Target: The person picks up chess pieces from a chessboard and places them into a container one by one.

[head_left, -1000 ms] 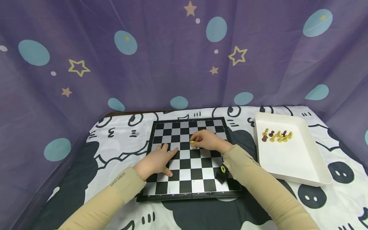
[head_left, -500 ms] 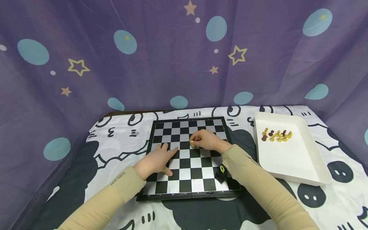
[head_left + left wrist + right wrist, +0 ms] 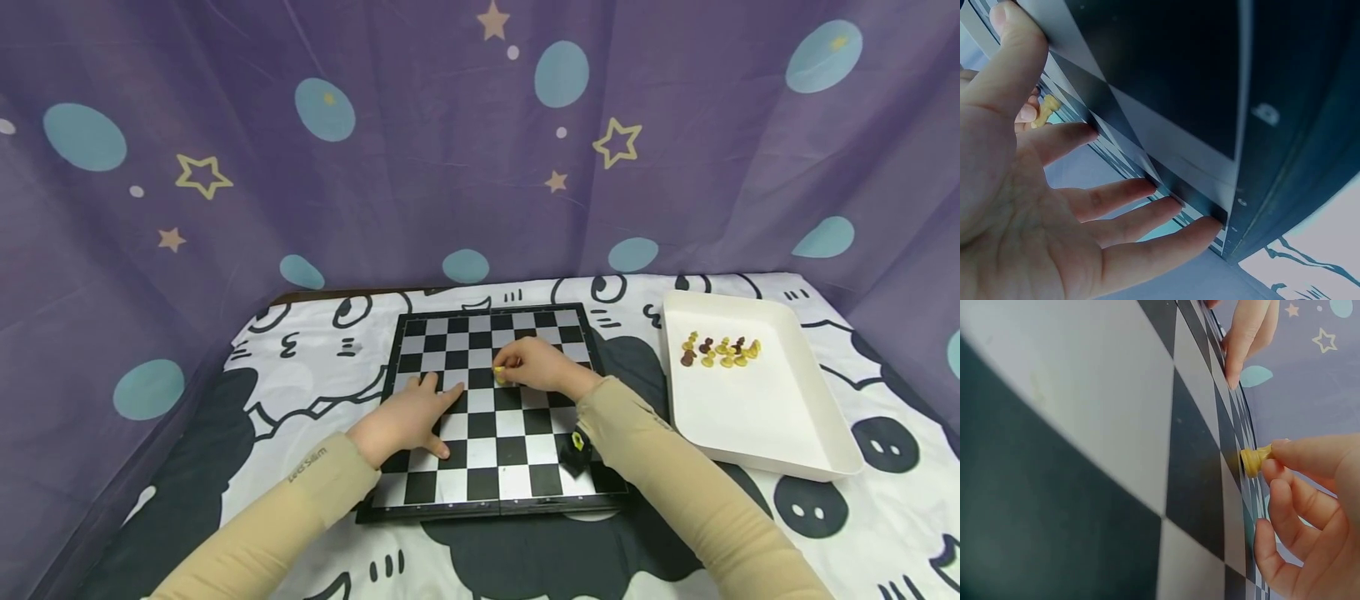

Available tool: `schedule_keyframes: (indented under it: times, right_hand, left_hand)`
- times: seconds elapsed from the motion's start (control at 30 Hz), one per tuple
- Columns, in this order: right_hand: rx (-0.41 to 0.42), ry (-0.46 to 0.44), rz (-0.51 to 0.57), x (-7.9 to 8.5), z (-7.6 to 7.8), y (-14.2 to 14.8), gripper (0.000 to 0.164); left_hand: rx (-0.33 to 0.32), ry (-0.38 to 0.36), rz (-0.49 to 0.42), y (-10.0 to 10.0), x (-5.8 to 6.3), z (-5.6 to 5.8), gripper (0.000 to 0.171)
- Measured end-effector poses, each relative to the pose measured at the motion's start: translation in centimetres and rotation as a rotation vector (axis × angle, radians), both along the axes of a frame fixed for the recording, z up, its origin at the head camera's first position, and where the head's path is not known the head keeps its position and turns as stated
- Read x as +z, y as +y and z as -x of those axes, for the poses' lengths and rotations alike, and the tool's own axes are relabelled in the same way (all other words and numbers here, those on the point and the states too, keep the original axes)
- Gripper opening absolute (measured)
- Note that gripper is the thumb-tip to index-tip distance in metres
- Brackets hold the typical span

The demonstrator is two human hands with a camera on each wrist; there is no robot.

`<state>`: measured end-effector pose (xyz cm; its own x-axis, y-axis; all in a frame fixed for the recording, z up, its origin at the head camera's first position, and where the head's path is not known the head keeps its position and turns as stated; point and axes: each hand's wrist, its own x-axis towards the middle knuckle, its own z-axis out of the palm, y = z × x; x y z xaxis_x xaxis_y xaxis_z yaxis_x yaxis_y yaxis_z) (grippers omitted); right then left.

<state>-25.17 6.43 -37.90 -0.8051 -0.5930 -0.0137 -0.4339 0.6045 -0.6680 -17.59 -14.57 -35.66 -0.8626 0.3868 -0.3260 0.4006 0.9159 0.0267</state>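
Observation:
A black-and-white chessboard [image 3: 482, 455] lies on the patterned cloth. Near its middle my right hand [image 3: 542, 367] pinches a yellow chess piece [image 3: 1252, 461] between thumb and index finger, the other fingers curled below. The piece's base faces the board at close range; whether it touches I cannot tell. My left hand [image 3: 408, 417] is spread over the board's left side, with fingertips on the squares. In the left wrist view these fingers [image 3: 1141, 250] reach straight to the board, and the yellow piece shows beyond them, partly covered by the right fingers.
To the right of the board stands a white tray [image 3: 765, 425] holding several yellow chess pieces [image 3: 726, 361] and a few dark brown ones [image 3: 687, 358]. Behind the table hangs a purple curtain [image 3: 420, 183]. A black device [image 3: 576, 452] sits at my right wrist, above the board.
Less of the yellow chess piece shows at the right fingertips than a second ago, and that hand has shifted very slightly left. My left hand stays in place on the board.

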Motion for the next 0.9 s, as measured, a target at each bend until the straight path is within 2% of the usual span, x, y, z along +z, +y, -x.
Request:
schedule_keyframes:
  times: [0.3, 0.67, 0.9]
  right_hand:
    - [0.003, -0.001, 0.022, 0.0, -0.1, -0.1, 0.018]
    - [-0.017, -0.009, 0.053, 0.6, -0.5, 0.2, 0.02]
    - [-0.021, 0.011, 0.088, 1.0, -1.0, 0.8, 0.021]
  left_hand:
    - [-0.009, -0.001, -0.013, 0.0, -0.1, 0.0, 0.095]
    - [-0.016, -0.001, -0.023, 0.2, 0.6, -0.3, 0.094]
    - [-0.018, 0.008, -0.022, 0.1, 0.4, -0.2, 0.094]
